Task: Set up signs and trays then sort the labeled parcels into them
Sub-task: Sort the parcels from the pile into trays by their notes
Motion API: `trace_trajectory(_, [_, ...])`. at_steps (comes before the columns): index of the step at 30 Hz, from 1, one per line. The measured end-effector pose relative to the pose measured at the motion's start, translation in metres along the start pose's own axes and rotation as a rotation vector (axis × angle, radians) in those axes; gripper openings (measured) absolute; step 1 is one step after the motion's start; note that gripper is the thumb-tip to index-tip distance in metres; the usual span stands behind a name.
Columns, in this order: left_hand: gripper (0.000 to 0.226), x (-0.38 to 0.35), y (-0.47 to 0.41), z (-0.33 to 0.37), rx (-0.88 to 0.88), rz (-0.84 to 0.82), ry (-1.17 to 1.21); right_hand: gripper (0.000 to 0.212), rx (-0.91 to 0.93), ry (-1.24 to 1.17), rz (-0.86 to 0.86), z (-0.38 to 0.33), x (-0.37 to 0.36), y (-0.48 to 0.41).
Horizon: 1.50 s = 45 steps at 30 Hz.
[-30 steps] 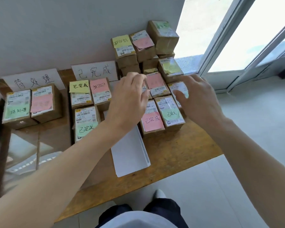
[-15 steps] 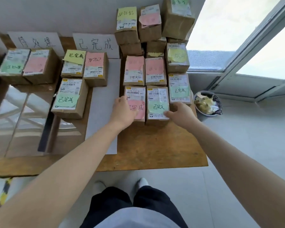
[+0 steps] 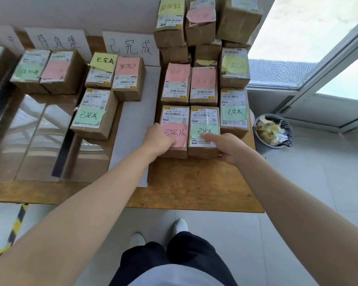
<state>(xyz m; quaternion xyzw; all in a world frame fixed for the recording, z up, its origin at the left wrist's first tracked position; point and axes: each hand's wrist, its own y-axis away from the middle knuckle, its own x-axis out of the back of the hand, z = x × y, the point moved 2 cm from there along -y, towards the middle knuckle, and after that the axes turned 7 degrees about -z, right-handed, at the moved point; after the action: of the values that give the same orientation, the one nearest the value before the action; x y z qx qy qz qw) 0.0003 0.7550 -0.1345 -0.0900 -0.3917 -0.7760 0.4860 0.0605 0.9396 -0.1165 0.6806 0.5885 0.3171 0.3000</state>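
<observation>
Many parcels (image 3: 203, 87) crowd a wooden table (image 3: 194, 182) (window (image 3: 298, 27) at right).

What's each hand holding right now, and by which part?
Left hand grips the pink-note parcel at its near left corner; right hand grips the green-note parcel at its near right corner.

1. Single head-worn view, looking forward and steeply down from the near edge of the table (image 3: 194, 186).
2. Close range: parcels (image 3: 204, 120) fill the centre; wall (image 3: 70, 13) at 12 o'clock, window (image 3: 310, 38) at 2, shoes (image 3: 180, 226) at 6.
</observation>
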Motion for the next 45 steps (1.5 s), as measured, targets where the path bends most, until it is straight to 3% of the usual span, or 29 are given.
trace_trajectory(7, [0.052, 0.02, 0.024, 0.011, -0.052, 0.035, 0.222, 0.031, 0.067, -0.047, 0.014, -0.015, -0.002, 0.028])
trace_trajectory(13, [0.068, 0.071, 0.056, 0.012, -0.126, -0.095, 0.502, 0.038, 0.179, -0.101, 0.023, -0.036, -0.037, 0.06])
trace_trajectory(20, [0.053, 0.151, 0.083, -0.035, -0.201, -0.136, 0.647, 0.031, 0.311, -0.108, -0.014, -0.059, -0.114, 0.084])
trace_trajectory(27, [0.062, 0.208, 0.094, -0.08, -0.218, -0.088, 0.651, 0.033, 0.387, -0.151, -0.045, -0.067, -0.176, 0.088])
trace_trajectory(35, [0.062, 0.244, 0.09, -0.114, -0.187, 0.086, 0.695, 0.029, 0.172, -0.146, 0.009, -0.069, -0.199, 0.03])
trace_trajectory(45, [0.056, 0.245, 0.072, -0.122, -0.093, 0.114, 0.682, 0.041, -0.035, 0.017, -0.065, -0.075, -0.211, -0.041])
